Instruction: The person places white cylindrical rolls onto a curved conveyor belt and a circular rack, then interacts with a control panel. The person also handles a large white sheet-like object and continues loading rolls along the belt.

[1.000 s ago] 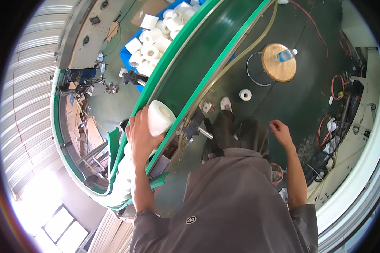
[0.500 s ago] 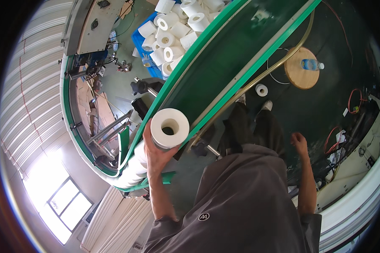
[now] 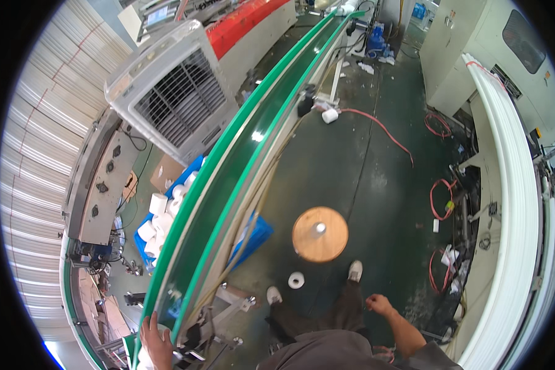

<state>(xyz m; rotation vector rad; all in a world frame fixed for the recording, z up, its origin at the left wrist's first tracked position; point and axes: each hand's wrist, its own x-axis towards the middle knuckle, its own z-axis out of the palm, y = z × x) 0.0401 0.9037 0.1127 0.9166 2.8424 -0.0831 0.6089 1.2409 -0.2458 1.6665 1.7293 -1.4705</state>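
My left hand [image 3: 156, 343] is at the near end of the green-railed conveyor [image 3: 223, 179], by its left rail. Its fingers are stretched out and slightly apart, and no toilet roll shows in its grasp. Part of a white roll [image 3: 144, 359] shows beside and below it, cut off by the frame's lower edge. My right hand [image 3: 381, 304] hangs at my right side above the floor, touching nothing. Its fingers are loosely curled in, and nothing shows in them.
A blue bin [image 3: 143, 246] of white toilet rolls stands left of the conveyor. Ahead of my feet are a round wooden stool [image 3: 317, 242] with a bottle on it and a loose roll [image 3: 296, 280]. A grey air cooler [image 3: 177, 92] stands at the far left; red hoses [image 3: 435, 200] lie at right.
The view has swung up and ahead along the conveyor. The toilet roll that my left hand held up no longer shows in it. My right hand still hangs at my side.
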